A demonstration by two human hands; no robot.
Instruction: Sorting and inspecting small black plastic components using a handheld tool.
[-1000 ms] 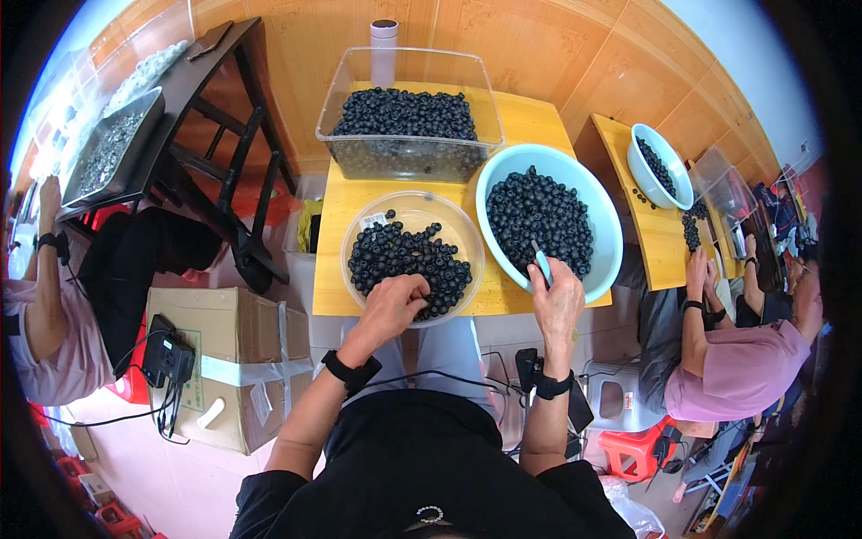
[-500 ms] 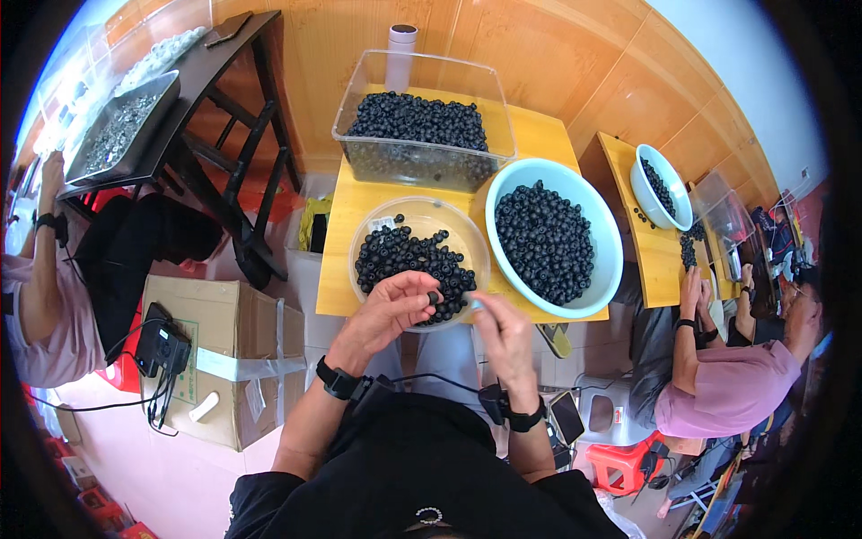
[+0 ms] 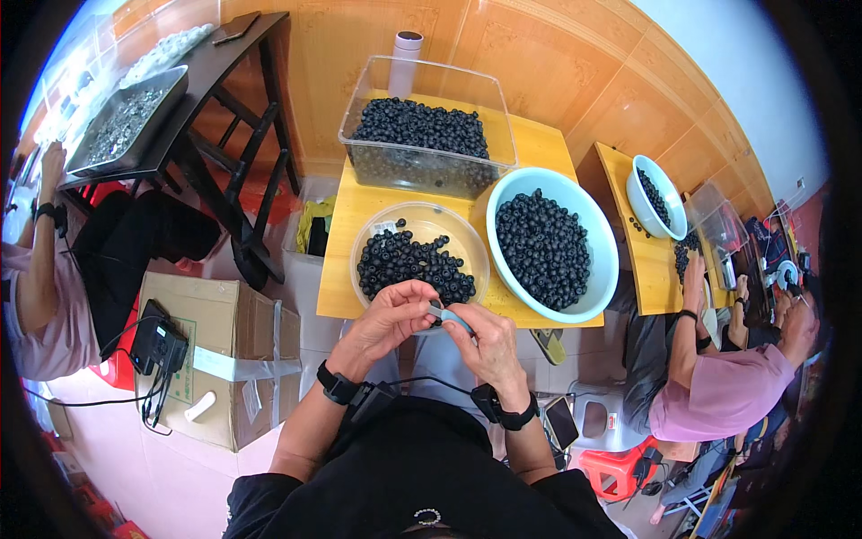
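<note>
My left hand [image 3: 391, 322] pinches a small round black part [image 3: 435, 304], mostly hidden by the fingertips. In my right hand [image 3: 494, 346] is a small tool with a light-blue handle [image 3: 459, 321]; its short grey tip meets the part at my left fingertips. Both hands hover just off the near table edge. Beyond them a shallow round clear tub [image 3: 478, 241] holds loose black parts [image 3: 409, 263] with a hole in the end. To the right, a pale-blue basin [image 3: 603, 283] is heaped with similar black parts [image 3: 543, 247].
A clear rectangular bin [image 3: 422, 175] of black parts stands at the back of the yellow table [image 3: 337, 278], with a lilac flask [image 3: 404, 67] behind it. A cardboard box [image 3: 256, 332] sits at left. Co-workers sit on either side; one in pink [image 3: 718, 395] works at another table.
My right hand has brought the blue-handled tool leftward to the part in my left hand. The left hand has moved slightly down. The right-hand co-worker's hands have shifted.
</note>
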